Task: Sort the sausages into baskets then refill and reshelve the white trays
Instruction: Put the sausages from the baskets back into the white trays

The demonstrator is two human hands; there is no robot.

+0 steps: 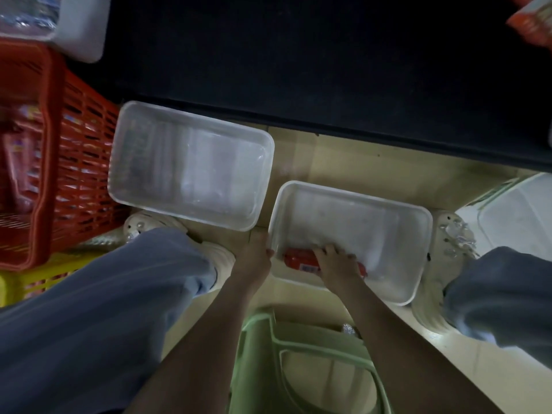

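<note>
- White plastic near tray (388, 222), head view, my landmark: holds one red sausage pack (298, 259) at its near left corner, otherwise bare as far as I can see.
- Right hand (337, 262): inside the near tray, fingers curled over the sausage pack, gripping it.
- Left hand (260, 258): at the near tray's left rim, thumb against the edge; fingers hidden, so I cannot tell whether they grip.
- Far tray (125, 150): up and left of the near tray, just beside it; I see no sausages, only a pale sheen.
- Red basket (50, 115): well left of the near tray; pink and red packs inside, blurred.
- Yellow basket (18, 282): left of the near tray, under the red basket; contents hidden.
- Pale tub (513, 222): right of the near tray; contents unclear.
- Progress, my judgement: sorting looks nearly done. This pack is either the last out or the first of the refill, and I cannot tell which. Reshelving both trays remains.
</note>
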